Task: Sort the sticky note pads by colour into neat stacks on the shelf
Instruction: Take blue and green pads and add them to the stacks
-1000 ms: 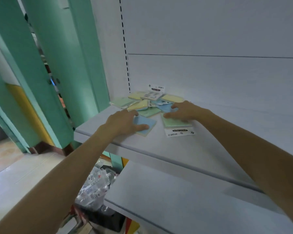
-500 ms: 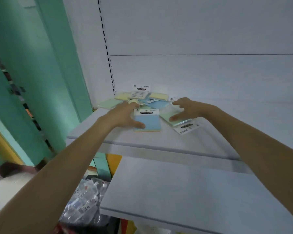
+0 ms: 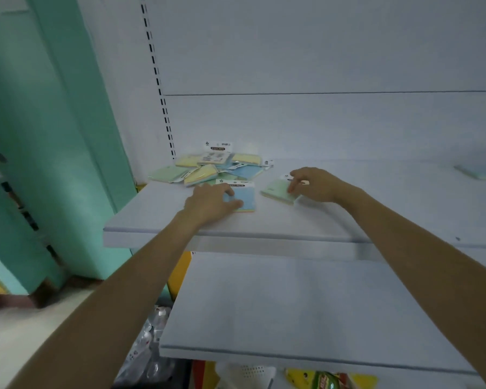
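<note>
Resting under each grip (image 3: 212, 202) (image 3: 310, 183), apparently, lies a pad (image 3: 246, 197).

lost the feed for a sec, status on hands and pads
Left hand flat on blue pad, no grip. Right hand fingers on green pad. Mixed pile unsorted behind. Nothing in the way.

Shop. White metal display shelf (image 3: 264, 223) with slotted upright (image 3: 155, 63), retail-packaged sticky note pads (image 3: 208, 167) bearing header cards, packaged goods (image 3: 323, 380) stocked beneath lower shelf (image 3: 292, 310).
</note>
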Demonstrator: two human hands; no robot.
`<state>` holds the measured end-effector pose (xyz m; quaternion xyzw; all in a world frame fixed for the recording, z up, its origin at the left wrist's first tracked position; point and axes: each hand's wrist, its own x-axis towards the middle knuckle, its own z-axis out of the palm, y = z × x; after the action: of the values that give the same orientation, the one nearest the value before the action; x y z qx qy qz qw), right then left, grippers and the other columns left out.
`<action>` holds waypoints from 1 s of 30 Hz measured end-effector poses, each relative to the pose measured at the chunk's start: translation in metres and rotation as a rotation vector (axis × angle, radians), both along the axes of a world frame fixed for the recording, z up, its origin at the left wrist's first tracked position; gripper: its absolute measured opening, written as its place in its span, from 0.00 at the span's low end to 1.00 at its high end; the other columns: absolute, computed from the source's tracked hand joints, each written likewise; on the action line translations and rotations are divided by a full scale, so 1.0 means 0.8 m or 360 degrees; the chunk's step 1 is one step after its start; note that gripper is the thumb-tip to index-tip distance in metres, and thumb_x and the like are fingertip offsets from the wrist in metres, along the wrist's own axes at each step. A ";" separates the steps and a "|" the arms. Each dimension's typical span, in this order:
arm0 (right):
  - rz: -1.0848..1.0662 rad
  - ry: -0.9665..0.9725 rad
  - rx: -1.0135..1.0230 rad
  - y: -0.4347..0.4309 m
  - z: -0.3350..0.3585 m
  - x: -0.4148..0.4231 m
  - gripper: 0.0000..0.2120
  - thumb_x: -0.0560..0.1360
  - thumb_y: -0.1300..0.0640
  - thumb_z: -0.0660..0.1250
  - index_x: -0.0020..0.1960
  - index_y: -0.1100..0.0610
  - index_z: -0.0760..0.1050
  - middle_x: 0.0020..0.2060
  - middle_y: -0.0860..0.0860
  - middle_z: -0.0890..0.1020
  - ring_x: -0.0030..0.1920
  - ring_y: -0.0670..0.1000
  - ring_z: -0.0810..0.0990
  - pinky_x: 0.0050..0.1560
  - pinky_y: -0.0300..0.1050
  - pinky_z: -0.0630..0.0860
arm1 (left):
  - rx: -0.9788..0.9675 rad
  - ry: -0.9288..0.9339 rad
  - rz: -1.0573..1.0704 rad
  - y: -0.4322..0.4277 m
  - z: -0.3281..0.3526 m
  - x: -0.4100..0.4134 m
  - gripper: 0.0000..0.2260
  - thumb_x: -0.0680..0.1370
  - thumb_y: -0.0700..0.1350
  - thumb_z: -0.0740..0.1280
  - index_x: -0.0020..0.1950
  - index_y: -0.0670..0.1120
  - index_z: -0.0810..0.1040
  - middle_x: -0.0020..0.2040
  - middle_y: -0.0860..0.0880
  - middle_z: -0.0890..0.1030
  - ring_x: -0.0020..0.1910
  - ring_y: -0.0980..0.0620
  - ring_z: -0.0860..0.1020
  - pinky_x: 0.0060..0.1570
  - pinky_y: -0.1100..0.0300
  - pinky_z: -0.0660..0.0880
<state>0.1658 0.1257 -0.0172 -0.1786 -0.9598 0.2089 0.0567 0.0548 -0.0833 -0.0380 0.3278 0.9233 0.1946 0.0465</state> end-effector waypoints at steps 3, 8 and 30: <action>-0.0414 -0.0036 0.0113 -0.001 -0.021 0.014 0.31 0.73 0.38 0.60 0.69 0.56 0.64 0.68 0.59 0.67 0.69 0.60 0.65 0.68 0.53 0.62 | 0.0076 0.0025 0.0064 0.010 -0.006 0.006 0.23 0.72 0.61 0.63 0.63 0.53 0.72 0.65 0.43 0.73 0.65 0.42 0.69 0.61 0.50 0.69; -0.0375 -0.0188 -0.0073 0.010 -0.028 0.023 0.24 0.76 0.42 0.58 0.71 0.45 0.63 0.72 0.56 0.64 0.72 0.59 0.60 0.73 0.53 0.57 | 0.0351 0.0023 0.0063 0.011 -0.007 0.015 0.23 0.72 0.55 0.68 0.63 0.48 0.71 0.64 0.43 0.72 0.62 0.43 0.71 0.58 0.52 0.69; -0.0195 0.0595 -0.0618 0.018 -0.014 0.032 0.23 0.74 0.64 0.61 0.68 0.56 0.61 0.48 0.52 0.72 0.47 0.54 0.73 0.48 0.45 0.71 | 0.0696 -0.0471 -0.0070 0.017 0.014 0.024 0.20 0.71 0.35 0.69 0.61 0.47 0.71 0.55 0.49 0.68 0.51 0.50 0.70 0.38 0.66 0.70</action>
<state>0.1916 0.1402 -0.0285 -0.2022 -0.8621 0.4144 0.2101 0.0736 -0.0696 -0.0265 0.3181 0.8352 0.4341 0.1132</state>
